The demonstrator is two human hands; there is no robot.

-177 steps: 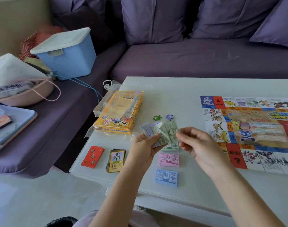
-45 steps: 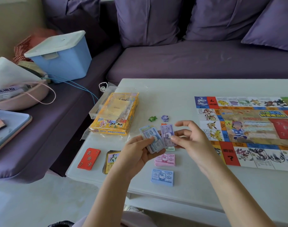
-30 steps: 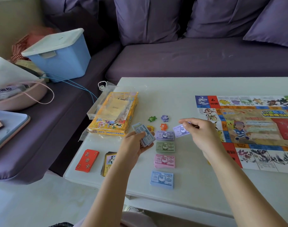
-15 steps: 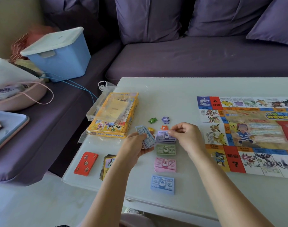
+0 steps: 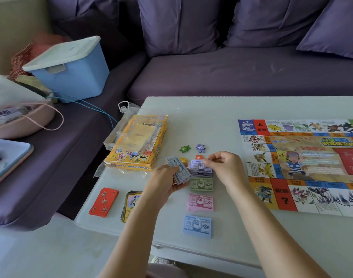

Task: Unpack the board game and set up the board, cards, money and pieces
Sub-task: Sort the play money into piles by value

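Four money piles to keep in line on the table (image 5: 211, 121), from blue 500s (image 5: 197, 226) nearest through pink 1000s (image 5: 200, 202) and green 2000s (image 5: 201, 184) to the purple pile (image 5: 202, 173) farthest. Press the purple note (image 5: 198, 165) pinched in the right hand (image 5: 224, 167) flat and square on that pile, hold the unsorted wad (image 5: 177, 169) firmly in the curled left hand (image 5: 165, 182) just beside, and steer clear of the star tokens (image 5: 185, 149) just beyond. Against a second ago, same note no longer lifted off to the right but down on its pile; against six seconds back, no fanned green left in the wad.

White table (image 5: 221, 117), game board (image 5: 304, 167), money stacks (image 5: 200, 202), card decks (image 5: 103, 200), box (image 5: 137, 143)
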